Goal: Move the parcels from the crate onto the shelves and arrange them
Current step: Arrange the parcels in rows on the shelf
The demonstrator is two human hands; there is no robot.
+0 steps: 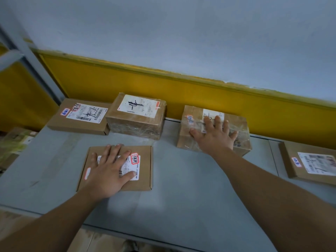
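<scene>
Several cardboard parcels lie on a grey shelf [181, 188]. My left hand [109, 171] rests flat, fingers spread, on top of a flat brown parcel [143, 180] with a white label near the shelf's front left. My right hand [214, 135] lies flat on a taped, plastic-wrapped parcel [189, 139] at the back centre-right. Neither hand grips anything; the palms only press on the tops. A flat labelled parcel [80, 117] and a thicker wrapped parcel [136, 115] sit at the back left, side by side. The crate is out of view.
Another flat parcel [309, 162] lies on the adjoining shelf panel at the right. A yellow and grey wall [181, 88] backs the shelf. A grey metal upright [32, 57] stands at the left, with blurred boxes [12, 142] below it.
</scene>
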